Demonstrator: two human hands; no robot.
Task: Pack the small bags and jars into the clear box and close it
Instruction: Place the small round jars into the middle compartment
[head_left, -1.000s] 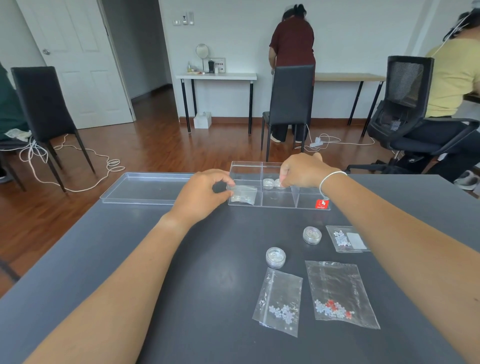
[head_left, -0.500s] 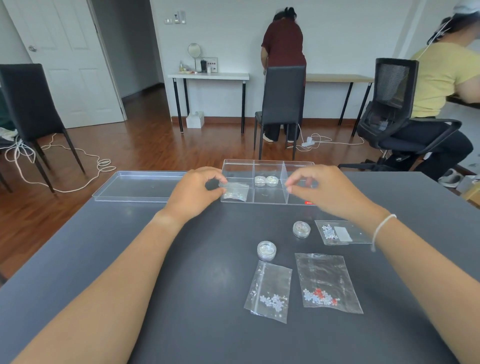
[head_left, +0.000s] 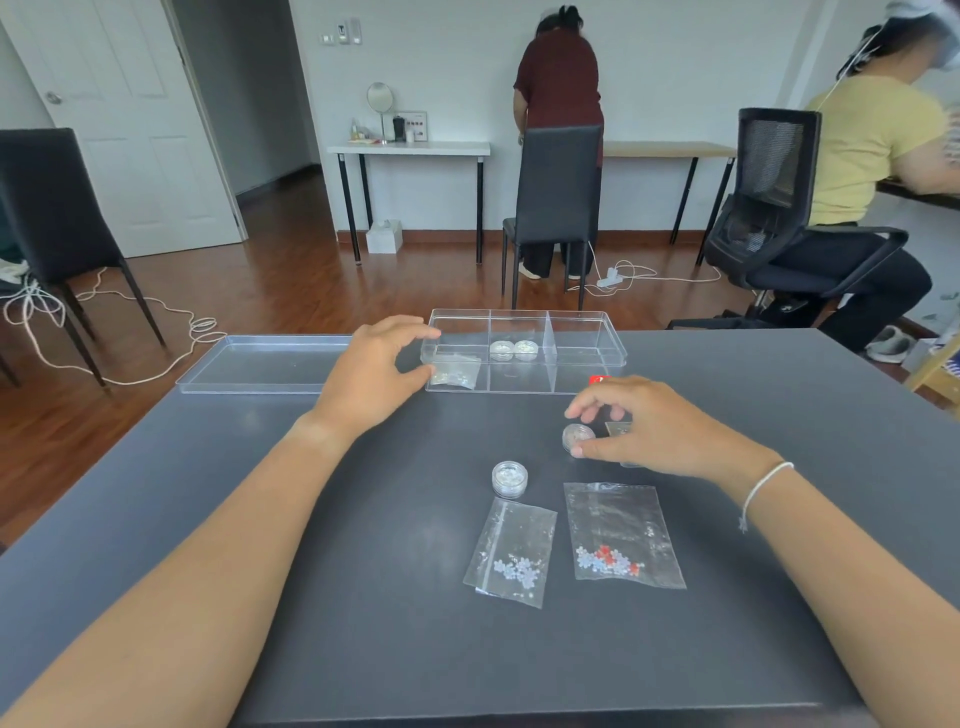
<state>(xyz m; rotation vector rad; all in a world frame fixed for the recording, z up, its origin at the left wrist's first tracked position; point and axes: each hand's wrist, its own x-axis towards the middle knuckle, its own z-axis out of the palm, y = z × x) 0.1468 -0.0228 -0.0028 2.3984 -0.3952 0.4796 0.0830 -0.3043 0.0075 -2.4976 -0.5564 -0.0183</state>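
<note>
While the dark grey table (head_left: 311, 571) fills the lower view, a reddish wooden floor (head_left: 291, 280) runs back to a white wall and a white door (head_left: 130, 124). At the table's far edge sits the clear box (head_left: 587, 358), open, with two small jars (head_left: 513, 350) side by side in its middle compartment and a small bag (head_left: 457, 371) in its left one. Its clear lid (head_left: 260, 366) lies flat just left of it. The left hand (head_left: 371, 376) holds the box's left end between curled fingers and thumb. The right hand (head_left: 649, 428) pinches a jar (head_left: 577, 435) off the table, near the box. Another jar (head_left: 509, 478) stands nearer, beside two flat bags (head_left: 511, 553) of small flower pieces. Black chairs (head_left: 556, 202) stand on the floor; a person in dark red (head_left: 558, 78) faces a far desk (head_left: 410, 150), and another in yellow (head_left: 867, 150) sits at right.
</note>
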